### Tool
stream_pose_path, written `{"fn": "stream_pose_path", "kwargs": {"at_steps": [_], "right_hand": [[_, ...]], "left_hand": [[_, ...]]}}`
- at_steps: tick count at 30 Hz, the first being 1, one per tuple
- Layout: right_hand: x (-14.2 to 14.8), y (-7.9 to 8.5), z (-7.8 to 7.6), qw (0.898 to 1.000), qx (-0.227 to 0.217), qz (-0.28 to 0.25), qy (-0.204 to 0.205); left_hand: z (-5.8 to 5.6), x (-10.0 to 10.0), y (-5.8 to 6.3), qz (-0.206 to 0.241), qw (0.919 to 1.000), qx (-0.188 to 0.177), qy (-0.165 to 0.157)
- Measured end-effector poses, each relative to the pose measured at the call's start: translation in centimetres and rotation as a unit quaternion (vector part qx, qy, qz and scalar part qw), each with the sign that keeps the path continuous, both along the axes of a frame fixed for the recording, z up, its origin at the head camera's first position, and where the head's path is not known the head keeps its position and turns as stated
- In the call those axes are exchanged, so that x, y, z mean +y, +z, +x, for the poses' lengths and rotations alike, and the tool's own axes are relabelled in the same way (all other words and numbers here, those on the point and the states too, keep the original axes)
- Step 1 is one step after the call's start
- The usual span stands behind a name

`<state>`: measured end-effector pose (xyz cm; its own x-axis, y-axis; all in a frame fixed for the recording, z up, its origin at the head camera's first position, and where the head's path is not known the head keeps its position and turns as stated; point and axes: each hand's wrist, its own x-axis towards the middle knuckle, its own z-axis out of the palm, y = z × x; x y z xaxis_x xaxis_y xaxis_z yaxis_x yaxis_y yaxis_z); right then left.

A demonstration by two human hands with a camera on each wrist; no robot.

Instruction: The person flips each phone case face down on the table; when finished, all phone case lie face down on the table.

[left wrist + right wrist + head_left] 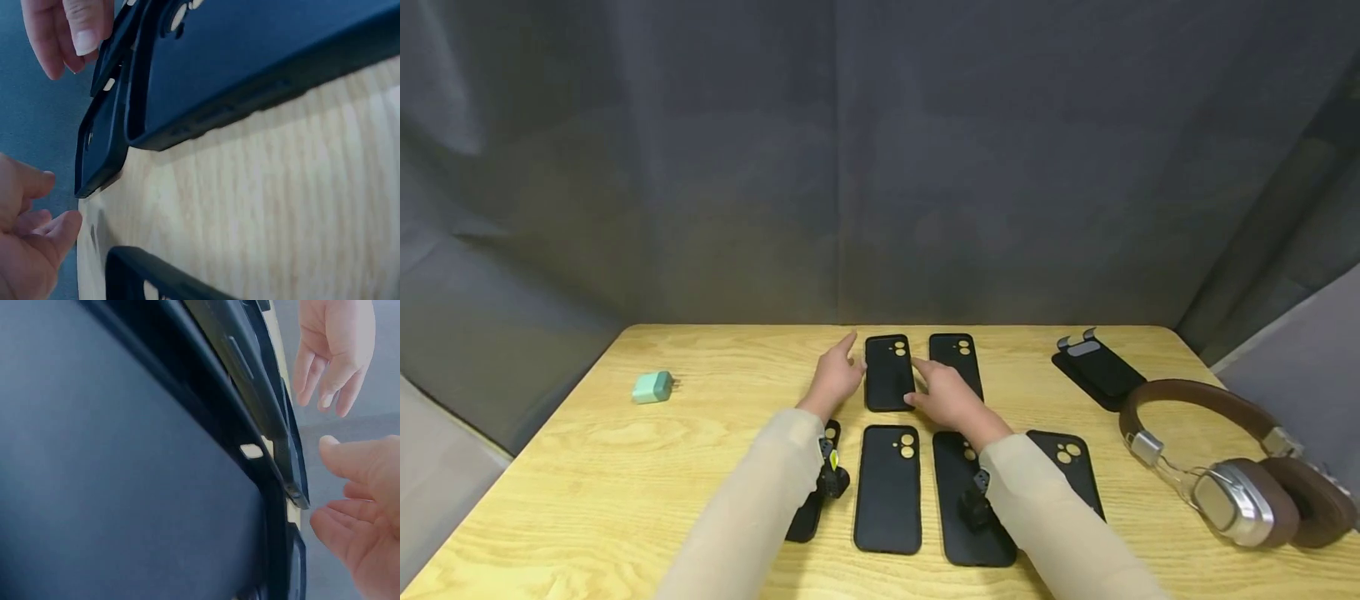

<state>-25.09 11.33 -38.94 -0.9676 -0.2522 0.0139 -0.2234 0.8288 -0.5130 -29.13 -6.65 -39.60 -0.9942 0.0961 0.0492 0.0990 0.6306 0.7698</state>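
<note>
A black phone case lies in the back row between my hands in the head view. My left hand is at its left edge, thumb and index finger spread. My right hand is at its right edge, fingers straight, partly covering a second back-row phone case. Whether the fingertips touch the middle case cannot be told. In the left wrist view my left hand shows relaxed fingers with nothing between them. The right wrist view shows my right hand likewise holding nothing.
A front row holds several black phone cases, some partly under my forearms. Brown headphones lie at the right, near a black case with a grey patch. A mint charger plug sits at the left. A dark curtain hangs behind the table.
</note>
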Motion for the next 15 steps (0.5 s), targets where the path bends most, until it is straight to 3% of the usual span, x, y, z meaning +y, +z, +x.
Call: {"fn": "stream_pose_path", "kwargs": {"at_steps": [15], "right_hand": [[-0.8,-1.2,-0.9,0.995,-0.041,-0.065,-0.062]], "left_hand": [[-0.4,0.3,-1.3,0.042,0.9986,-0.022,0.023]]}}
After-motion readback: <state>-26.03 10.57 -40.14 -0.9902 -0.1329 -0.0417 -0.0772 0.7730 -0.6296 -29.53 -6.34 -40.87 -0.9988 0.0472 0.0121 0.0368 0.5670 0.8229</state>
